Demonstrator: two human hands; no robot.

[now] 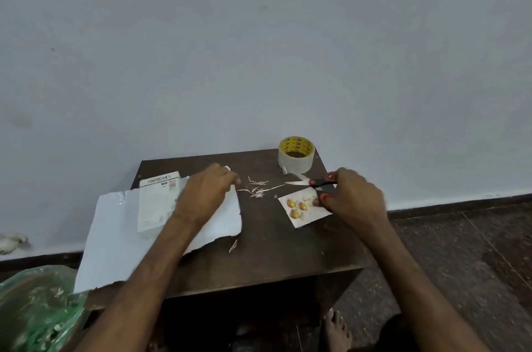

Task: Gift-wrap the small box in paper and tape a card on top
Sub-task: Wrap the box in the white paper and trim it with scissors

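Nearest me: a bare foot [336, 331] under the table [288, 259] and a green bag [37, 302] at lower left, contents unclear.

Paper [115, 236] lies flat and overhangs the table's left-front edge, its near and right edges ragged. Box [157, 205] sits on it, unwrapped, toward the far side.

Left hand [207, 193] is at the paper's far right corner, fingers curled down. It is motion-blurred, and I cannot tell whether it pinches the sheet or a scrap.

Right hand [354, 199] grips the scissors [316, 183] through the red loops, blades pointing left. The hand hangs over the card [302, 213] and hides its right end.

Step as I read it: trimming the sheet. I'd hold the paper taut, cut in long strokes along one straight line, and check it still spans the box before cutting more.

Trimmings [259, 190] lie between the hands. Tape roll [296, 154] stands at the far edge. I cannot find its loose end or read the card's writing.
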